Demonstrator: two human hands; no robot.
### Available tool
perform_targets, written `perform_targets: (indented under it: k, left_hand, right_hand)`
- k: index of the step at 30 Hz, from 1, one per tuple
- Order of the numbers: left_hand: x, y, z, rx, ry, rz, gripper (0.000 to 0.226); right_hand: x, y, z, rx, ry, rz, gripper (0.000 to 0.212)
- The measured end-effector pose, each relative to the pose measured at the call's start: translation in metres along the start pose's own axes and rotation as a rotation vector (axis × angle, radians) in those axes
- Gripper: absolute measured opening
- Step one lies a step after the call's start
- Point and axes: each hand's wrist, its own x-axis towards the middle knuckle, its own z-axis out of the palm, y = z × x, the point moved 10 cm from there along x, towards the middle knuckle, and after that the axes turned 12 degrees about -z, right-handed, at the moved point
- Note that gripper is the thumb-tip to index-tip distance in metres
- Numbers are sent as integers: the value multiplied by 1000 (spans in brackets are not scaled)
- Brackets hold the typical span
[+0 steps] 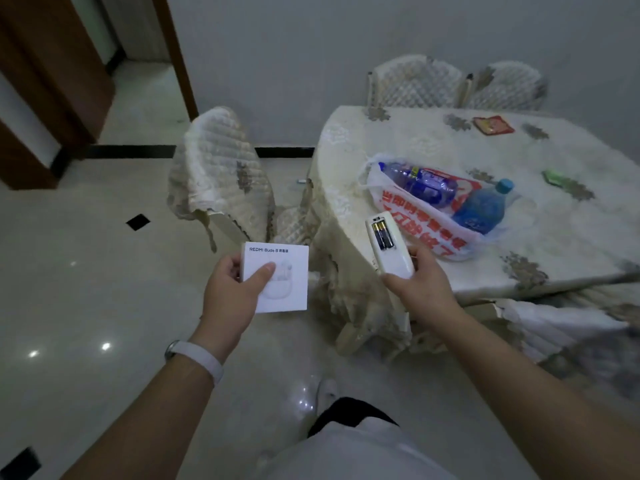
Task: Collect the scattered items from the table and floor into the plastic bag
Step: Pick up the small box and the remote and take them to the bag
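My left hand grips a white square earbuds box, held over the floor left of the table. My right hand holds a white remote control with its battery compartment uncovered and two batteries showing, at the table's near edge. The white plastic bag with red print lies on the table just beyond the remote. A blue-labelled bottle lies in it and a blue bottle rests at its right side. A small green item and a red packet lie farther back on the table.
The table has a cream lace cloth hanging to the floor. A covered chair stands to its left, two more chairs behind it. A small white object lies on the glossy tiled floor under the table edge. A doorway is at far left.
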Motion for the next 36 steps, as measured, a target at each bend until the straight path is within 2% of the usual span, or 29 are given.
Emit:
perform_targets:
  k: [6, 15, 19, 30, 36]
  left_hand:
    - [52, 31, 83, 112, -186, 37, 20]
    - [151, 96, 206, 276, -286, 83, 31]
    - [174, 121, 275, 269, -331, 123, 26]
    - [219, 134, 416, 376, -489, 162, 26]
    - [246, 122, 478, 455, -570, 148, 24]
  right_hand:
    - [37, 53, -33, 23, 152, 125, 60]
    - [133, 111, -62, 122, 225, 228, 55]
    - [169, 126, -86, 120, 244, 230, 49]
    - [243, 160, -98, 135, 316, 318, 52]
    - [279, 172, -92, 232, 442, 358, 43]
